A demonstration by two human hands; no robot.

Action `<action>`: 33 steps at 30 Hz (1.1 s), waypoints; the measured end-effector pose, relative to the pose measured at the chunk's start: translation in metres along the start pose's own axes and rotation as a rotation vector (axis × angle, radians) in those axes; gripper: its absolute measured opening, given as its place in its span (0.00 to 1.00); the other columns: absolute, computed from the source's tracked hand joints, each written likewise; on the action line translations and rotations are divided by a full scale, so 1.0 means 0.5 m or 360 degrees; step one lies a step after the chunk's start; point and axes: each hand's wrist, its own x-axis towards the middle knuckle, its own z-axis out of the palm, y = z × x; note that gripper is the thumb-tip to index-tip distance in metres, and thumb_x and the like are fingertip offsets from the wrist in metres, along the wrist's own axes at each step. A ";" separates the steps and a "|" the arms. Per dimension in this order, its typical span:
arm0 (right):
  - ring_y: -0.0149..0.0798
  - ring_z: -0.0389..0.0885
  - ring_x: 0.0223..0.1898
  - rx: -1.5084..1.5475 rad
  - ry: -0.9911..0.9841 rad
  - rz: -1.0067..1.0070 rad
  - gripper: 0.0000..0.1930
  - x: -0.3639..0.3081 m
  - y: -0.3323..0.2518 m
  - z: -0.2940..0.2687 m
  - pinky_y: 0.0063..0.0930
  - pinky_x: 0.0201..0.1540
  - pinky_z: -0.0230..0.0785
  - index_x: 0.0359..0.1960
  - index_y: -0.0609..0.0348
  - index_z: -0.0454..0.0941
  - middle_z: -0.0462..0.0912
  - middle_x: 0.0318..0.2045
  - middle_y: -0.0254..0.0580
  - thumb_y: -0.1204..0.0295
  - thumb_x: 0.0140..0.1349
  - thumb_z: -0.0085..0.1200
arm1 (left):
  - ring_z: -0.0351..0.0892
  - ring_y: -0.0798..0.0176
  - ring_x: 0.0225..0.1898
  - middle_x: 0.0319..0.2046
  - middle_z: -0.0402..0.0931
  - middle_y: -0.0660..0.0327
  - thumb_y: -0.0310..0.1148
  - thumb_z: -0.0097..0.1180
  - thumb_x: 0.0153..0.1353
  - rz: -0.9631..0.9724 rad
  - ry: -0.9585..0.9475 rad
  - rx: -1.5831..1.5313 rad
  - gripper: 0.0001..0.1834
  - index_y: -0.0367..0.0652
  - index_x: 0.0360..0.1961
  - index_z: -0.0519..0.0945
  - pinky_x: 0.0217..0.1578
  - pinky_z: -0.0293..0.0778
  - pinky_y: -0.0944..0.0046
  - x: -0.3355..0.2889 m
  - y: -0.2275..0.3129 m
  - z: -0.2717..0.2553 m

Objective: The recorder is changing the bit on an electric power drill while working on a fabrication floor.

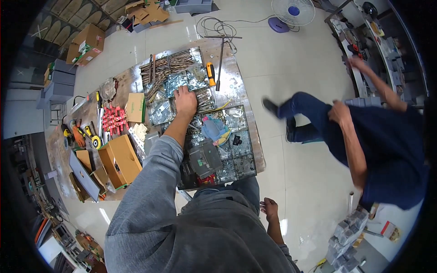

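Note:
My left hand (185, 102) reaches over the far part of a sectioned metal tray (249, 144) on the workbench. Its fingers are bent down at the edge of a compartment of small plastic bags of hardware (175, 82), and what they hold is hidden. Beside that hand lie long bolts or rods (205, 99); beyond it is a heap of long threaded bolts (170, 65). My right hand (269, 208) hangs by my side, away from the bench, fingers loosely apart and nothing in them. Nearer me in the tray are a grey plastic box (205, 159) and a blue-and-pink cloth (213, 128).
An orange-black screwdriver (210, 74) and a T-handle wrench (221, 63) lie at the far right of the workbench (248, 109). Leftward are red plastic parts (114, 119), an open cardboard box (119, 160) and a tape measure (96, 142). At right, another person (382, 145) strides past; a fan (293, 11) stands beyond.

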 end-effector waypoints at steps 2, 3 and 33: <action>0.32 0.80 0.27 0.0003 -0.0013 -0.0005 0.22 0.001 0.002 -0.001 0.23 0.26 0.69 0.51 0.61 0.71 0.81 0.34 0.42 0.60 0.61 0.52 | 0.66 0.50 0.52 0.45 0.71 0.52 0.32 0.46 0.56 0.0022 -0.0013 0.0029 0.13 0.38 0.31 0.83 0.58 0.58 0.46 0.001 0.000 -0.003; 0.31 0.79 0.25 0.0032 0.0018 0.0002 0.21 0.000 0.004 -0.001 0.22 0.23 0.69 0.51 0.63 0.71 0.82 0.33 0.43 0.61 0.61 0.52 | 0.66 0.50 0.52 0.45 0.71 0.52 0.31 0.46 0.56 0.0018 -0.0031 0.0005 0.13 0.37 0.31 0.83 0.58 0.58 0.46 0.002 -0.001 -0.003; 0.30 0.77 0.25 0.0235 0.0212 -0.0780 0.17 -0.010 -0.164 0.059 0.20 0.26 0.68 0.49 0.68 0.71 0.81 0.31 0.44 0.71 0.61 0.53 | 0.78 0.67 0.38 0.37 0.79 0.61 0.33 0.54 0.63 -0.0648 -0.1013 -0.2666 0.09 0.38 0.36 0.79 0.37 0.73 0.68 -0.152 0.000 -0.234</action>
